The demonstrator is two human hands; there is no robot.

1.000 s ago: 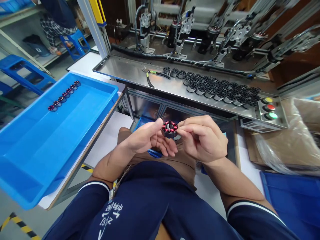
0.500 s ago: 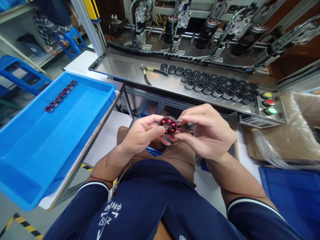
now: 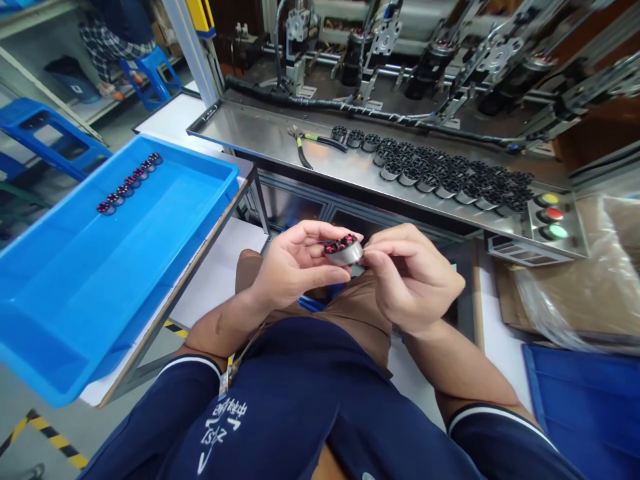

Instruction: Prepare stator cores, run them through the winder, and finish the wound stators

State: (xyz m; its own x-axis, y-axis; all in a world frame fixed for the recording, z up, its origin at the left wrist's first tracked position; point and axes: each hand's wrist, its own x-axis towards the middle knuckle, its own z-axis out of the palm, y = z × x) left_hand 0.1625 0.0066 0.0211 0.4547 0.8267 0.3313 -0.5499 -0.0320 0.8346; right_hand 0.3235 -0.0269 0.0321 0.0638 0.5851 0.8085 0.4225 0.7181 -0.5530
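A motor stator (image 3: 346,253) with red copper windings and a silver-grey rim is held in front of my lap, tilted so its outer side faces me. My left hand (image 3: 293,263) grips it, thumb under the near side and fingers behind. With thumb and forefinger closed, my right hand (image 3: 413,277) pinches at the stator's right edge, where its thin wires come out; the fingers mostly hide them. Beyond my hands, several black ring-shaped motor parts (image 3: 430,175) stand in rows on the metal bench ledge (image 3: 250,127).
A blue tray (image 3: 165,230) on the left holds a row of red-wound stators (image 3: 133,181). Cutting pliers (image 3: 323,140) lie on the ledge. A button box (image 3: 555,220) sits at its right end, near a cardboard box (image 3: 555,300) with plastic film. A seated person (image 3: 117,40) is far left.
The stator has been tilted: its wound face pointed towards me before, and now its grey rim does. My right fingers have closed in at its edge. The view has shifted slightly.
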